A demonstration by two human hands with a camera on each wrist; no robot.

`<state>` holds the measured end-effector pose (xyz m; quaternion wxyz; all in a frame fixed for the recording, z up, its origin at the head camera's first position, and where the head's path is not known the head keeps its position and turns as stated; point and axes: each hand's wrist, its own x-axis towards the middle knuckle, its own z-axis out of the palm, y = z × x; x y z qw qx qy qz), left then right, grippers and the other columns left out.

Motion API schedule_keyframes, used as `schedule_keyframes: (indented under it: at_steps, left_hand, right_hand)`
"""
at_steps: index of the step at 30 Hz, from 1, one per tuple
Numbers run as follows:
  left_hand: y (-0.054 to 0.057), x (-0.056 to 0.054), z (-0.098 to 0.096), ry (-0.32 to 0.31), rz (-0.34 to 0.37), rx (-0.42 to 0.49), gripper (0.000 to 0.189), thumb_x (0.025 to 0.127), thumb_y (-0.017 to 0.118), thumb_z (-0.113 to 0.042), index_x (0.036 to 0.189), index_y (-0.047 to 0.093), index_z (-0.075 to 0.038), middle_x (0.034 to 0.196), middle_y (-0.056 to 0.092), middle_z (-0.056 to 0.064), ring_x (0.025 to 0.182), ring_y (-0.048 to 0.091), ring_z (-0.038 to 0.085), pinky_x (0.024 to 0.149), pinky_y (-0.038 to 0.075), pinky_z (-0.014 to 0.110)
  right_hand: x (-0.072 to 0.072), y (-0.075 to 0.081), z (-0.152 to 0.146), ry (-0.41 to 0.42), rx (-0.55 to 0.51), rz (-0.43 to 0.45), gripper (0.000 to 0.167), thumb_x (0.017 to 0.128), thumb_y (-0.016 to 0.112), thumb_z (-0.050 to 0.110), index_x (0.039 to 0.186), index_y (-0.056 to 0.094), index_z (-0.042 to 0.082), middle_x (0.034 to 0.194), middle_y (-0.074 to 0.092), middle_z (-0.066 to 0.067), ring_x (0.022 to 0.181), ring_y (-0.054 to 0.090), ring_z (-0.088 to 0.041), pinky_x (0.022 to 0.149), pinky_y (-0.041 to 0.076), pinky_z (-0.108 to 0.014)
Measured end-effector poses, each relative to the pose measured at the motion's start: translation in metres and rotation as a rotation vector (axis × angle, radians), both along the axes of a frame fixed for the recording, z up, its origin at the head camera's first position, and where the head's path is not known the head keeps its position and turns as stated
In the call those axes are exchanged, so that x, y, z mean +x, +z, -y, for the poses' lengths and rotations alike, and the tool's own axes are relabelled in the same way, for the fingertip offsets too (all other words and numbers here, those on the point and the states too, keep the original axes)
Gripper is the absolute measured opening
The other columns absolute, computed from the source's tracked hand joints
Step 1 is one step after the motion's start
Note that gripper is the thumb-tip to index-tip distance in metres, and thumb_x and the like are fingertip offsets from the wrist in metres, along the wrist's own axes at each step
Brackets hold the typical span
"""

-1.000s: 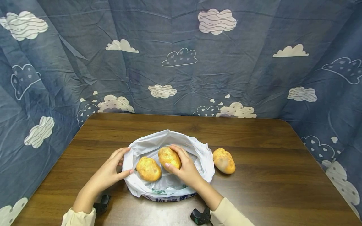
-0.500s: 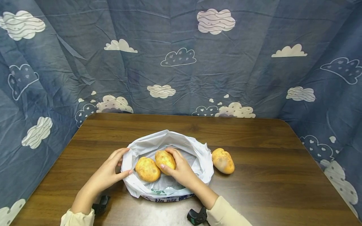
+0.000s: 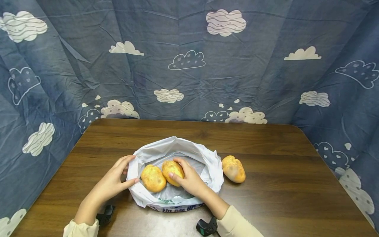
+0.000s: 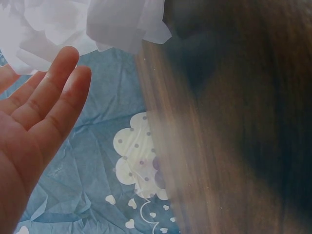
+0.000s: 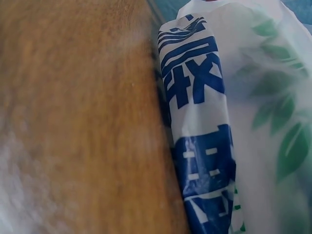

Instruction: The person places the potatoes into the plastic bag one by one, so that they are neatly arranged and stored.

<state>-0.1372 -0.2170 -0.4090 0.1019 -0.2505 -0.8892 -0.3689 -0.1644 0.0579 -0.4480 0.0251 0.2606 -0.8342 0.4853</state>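
A white plastic bag (image 3: 204, 148) lies wide open on the table with its rim spread. Inside it, on the left, is one potato (image 3: 153, 178). Against that potato's right side sits a second potato (image 3: 172, 172), gripped by my right hand (image 3: 189, 179) with the thumb in front and fingers over its far side. At the bag's left rim rests my left hand (image 3: 115, 181), thumb and fingers spread apart. The left wrist view shows its fingers (image 4: 51, 105) nearly straight beside the white plastic. The right hand is hidden from the right wrist view by the bag's printed side (image 5: 202, 136).
A third potato (image 3: 234, 169) lies on the brown wooden table (image 3: 281, 184), just right of the bag. Black wrist devices (image 3: 207, 226) sit under both forearms. Behind the table hangs a blue curtain (image 3: 189, 79) with a cloud print.
My right hand has moved a little left and toward me, bringing its potato against the other one. That left potato has shifted slightly left. The left hand has stayed at the rim.
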Motion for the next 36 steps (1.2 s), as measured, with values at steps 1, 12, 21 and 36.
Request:
schedule_keyframes:
  at_steps: [1, 12, 21, 36]
  left_hand:
    - [0.0, 0.0, 0.0, 0.001, 0.001, -0.001, 0.068, 0.071, 0.075, -0.01, 0.128, 0.039, 0.004, 0.122, 0.042, 0.019, 0.089, 0.055, 0.023, 0.073, 0.049, 0.035]
    - [-0.001, 0.0, 0.001, -0.003, -0.005, 0.001, 0.068, 0.071, 0.075, -0.01, 0.128, 0.039, 0.005, 0.122, 0.042, 0.019, 0.089, 0.055, 0.024, 0.073, 0.05, 0.036]
    - [0.0, 0.0, 0.0, -0.004, -0.013, 0.001, 0.069, 0.071, 0.075, -0.01, 0.127, 0.039, 0.005, 0.121, 0.043, 0.019, 0.088, 0.055, 0.023, 0.073, 0.049, 0.035]
    - [0.0, -0.001, 0.0, -0.003, -0.01, -0.003, 0.068, 0.071, 0.075, -0.009, 0.127, 0.039, 0.006, 0.121, 0.042, 0.02, 0.087, 0.055, 0.023, 0.073, 0.05, 0.035]
  right_hand:
    - [0.0, -0.001, 0.0, 0.001, 0.004, 0.005, 0.053, 0.084, 0.061, 0.032, 0.126, 0.044, 0.004, 0.122, 0.048, -0.009, 0.109, 0.046, -0.02, 0.092, 0.038, -0.04]
    - [0.001, 0.0, -0.002, 0.0, 0.021, 0.019, 0.054, 0.084, 0.06, 0.034, 0.127, 0.044, 0.006, 0.123, 0.047, -0.007, 0.11, 0.046, -0.019, 0.094, 0.037, -0.04]
    - [0.005, 0.013, -0.009, 0.018, 0.023, -0.024, 0.052, 0.087, 0.057, 0.035, 0.131, 0.041, 0.012, 0.131, 0.041, -0.002, 0.12, 0.038, -0.019, 0.099, 0.032, -0.041]
    - [0.008, 0.038, -0.03, 0.052, -0.093, -0.345, 0.051, 0.082, 0.064, 0.008, 0.128, 0.043, 0.002, 0.129, 0.044, -0.011, 0.119, 0.04, -0.023, 0.101, 0.03, -0.033]
